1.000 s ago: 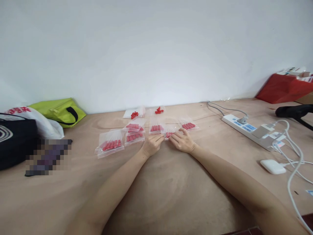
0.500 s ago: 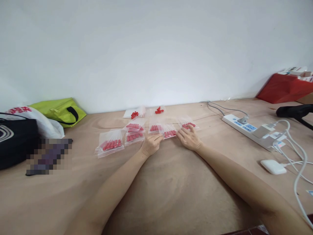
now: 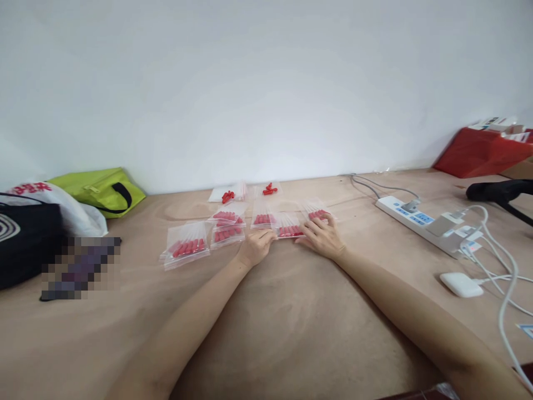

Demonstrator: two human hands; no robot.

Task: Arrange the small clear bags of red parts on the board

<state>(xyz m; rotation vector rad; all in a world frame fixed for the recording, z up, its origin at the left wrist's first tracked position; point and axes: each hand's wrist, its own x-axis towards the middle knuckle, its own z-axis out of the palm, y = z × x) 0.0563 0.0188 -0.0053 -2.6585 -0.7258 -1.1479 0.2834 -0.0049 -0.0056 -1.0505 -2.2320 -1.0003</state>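
Observation:
A clear zip bag (image 3: pixel 288 228) holding a row of red capsule-shaped pieces lies in front of me on the table. The fingers of my left hand (image 3: pixel 255 248) are closed on its near left corner. At its near right corner, my right hand (image 3: pixel 323 238) has thumb and fingers on the edge, the other fingers bent. Just behind the right hand is another bag of red pieces (image 3: pixel 318 214). Similar filled bags lie further left: one behind the left hand (image 3: pixel 262 219), an overlapping group (image 3: pixel 227 234) and a layered pile (image 3: pixel 187 248).
Loose red pieces rest on plastic at the back, in a left heap (image 3: pixel 227 196) and a right heap (image 3: pixel 270 189). On the right are a power strip (image 3: pixel 420 225), a white case (image 3: pixel 461 284) and cables. A green bag (image 3: pixel 100 189) and black bag (image 3: pixel 29 239) stand left.
The right thumb has shifted along the near edge and that hand's fingers have spread somewhat. My left hand keeps its hold on the left corner. The view has moved slightly.

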